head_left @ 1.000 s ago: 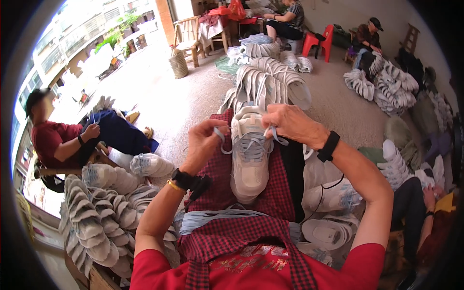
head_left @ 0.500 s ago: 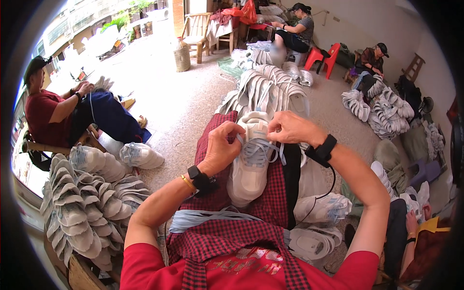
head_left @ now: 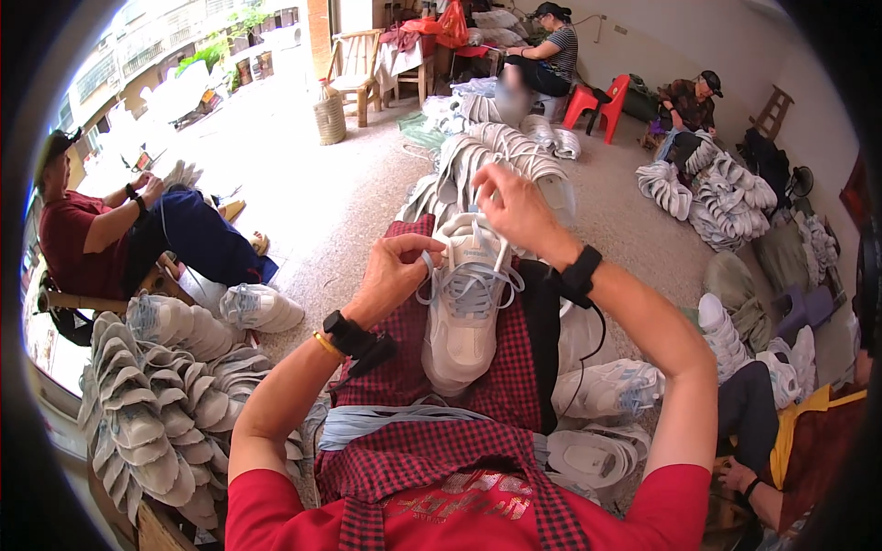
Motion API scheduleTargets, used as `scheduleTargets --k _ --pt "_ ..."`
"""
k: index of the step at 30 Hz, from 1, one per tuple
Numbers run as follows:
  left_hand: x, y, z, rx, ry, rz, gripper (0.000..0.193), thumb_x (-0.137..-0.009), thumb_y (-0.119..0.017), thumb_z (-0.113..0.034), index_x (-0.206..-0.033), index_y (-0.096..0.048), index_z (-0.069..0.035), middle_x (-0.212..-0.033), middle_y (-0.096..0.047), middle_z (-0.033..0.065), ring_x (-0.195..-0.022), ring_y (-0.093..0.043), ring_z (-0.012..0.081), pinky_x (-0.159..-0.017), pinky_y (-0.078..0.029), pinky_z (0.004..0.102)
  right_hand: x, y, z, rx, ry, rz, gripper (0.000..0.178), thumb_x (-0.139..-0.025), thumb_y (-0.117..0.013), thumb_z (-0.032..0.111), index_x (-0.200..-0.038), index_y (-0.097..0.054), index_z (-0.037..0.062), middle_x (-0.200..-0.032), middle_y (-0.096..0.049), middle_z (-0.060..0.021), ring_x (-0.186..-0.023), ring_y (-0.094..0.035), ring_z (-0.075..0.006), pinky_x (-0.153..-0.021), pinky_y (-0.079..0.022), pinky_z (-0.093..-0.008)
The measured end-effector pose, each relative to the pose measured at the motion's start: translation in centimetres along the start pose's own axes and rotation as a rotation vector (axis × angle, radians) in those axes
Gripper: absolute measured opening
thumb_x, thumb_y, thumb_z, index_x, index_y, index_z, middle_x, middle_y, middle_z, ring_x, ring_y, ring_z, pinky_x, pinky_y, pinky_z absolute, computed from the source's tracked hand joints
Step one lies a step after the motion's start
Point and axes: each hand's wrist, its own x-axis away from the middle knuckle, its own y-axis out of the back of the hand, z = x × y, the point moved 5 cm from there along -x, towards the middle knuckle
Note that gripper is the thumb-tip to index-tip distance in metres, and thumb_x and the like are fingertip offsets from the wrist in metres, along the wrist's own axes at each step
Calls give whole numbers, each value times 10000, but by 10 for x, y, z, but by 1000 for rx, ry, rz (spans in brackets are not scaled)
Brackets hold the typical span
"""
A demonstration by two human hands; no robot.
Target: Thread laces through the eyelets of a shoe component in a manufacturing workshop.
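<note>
A white sneaker [head_left: 457,354] lies on my lap, toe toward me, with pale blue laces [head_left: 469,292] crossing its front. My left hand [head_left: 397,274] is at the sneaker's left side, thumb and finger pinched on a loop of shoelace. Above the sneaker's far end, over the collar, is my right hand [head_left: 522,211] with its fingers curled together; what they hold, if anything, is too small to make out. Across my waist, over a red-and-black checked apron [head_left: 413,464], hangs a bundle of loose pale blue laces [head_left: 390,430].
Stacked shoe uppers [head_left: 152,413] rise at my left, and more piled shoes [head_left: 501,151] lie ahead. Another sneaker [head_left: 611,387] sits by my right leg. Co-workers sit at left, far back and right. A red chair [head_left: 602,108] and bamboo chair [head_left: 354,73] stand behind.
My right hand has moved up and away from the lace at the sneaker's right side to above its far end. My left hand has shifted slightly left and down, still pinching the lace.
</note>
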Motion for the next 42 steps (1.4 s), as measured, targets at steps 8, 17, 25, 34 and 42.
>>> scheduleTargets --k 8,17,25,34,42 --pt "-2 -13 -19 -85 -149 -54 100 -896 -684 -38 -982 -667 10 -904 -715 42 -824 -651 79 -724 -530 243 21 -37 15 -48 194 348 249 -730 -738 48 -949 -636 -11 -845 -698 -127 -809 -689 -221 -749 -537 -350" --pt "-1 1 5 312 200 116 133 -861 -727 -60 -974 -666 -26 -874 -702 35 -788 -644 73 -666 -498 229 21 -36 17 -174 127 365 269 -719 -688 45 -981 -644 5 -820 -720 -100 -776 -696 -179 -731 -549 -311" --pt "-8 -4 -3 100 160 106 148 -870 -738 -121 -949 -661 -22 -841 -678 12 -739 -601 70 -663 -488 228 31 -42 18 -52 193 205 175 -737 -636 2 -910 -630 24 -732 -675 -126 -732 -682 -282 -689 -538 -398" --pt "4 11 -8 233 -141 62 52 -942 -579 -84 -971 -550 -51 -1094 -649 75 -977 -596 118 -878 -508 296 34 37 9 366 253 179 84 -786 -600 -9 -857 -566 20 -792 -607 -121 -798 -613 -318 -718 -504 -426" --pt "12 25 -7 44 -105 54 323 -844 -572 -31 -1165 -597 1 -1112 -647 74 -1021 -631 170 -915 -518 317 37 -10 -14 47 -87 342 407 -923 -688 277 -1226 -622 13 -974 -699 -159 -924 -679 -240 -827 -525 -378"
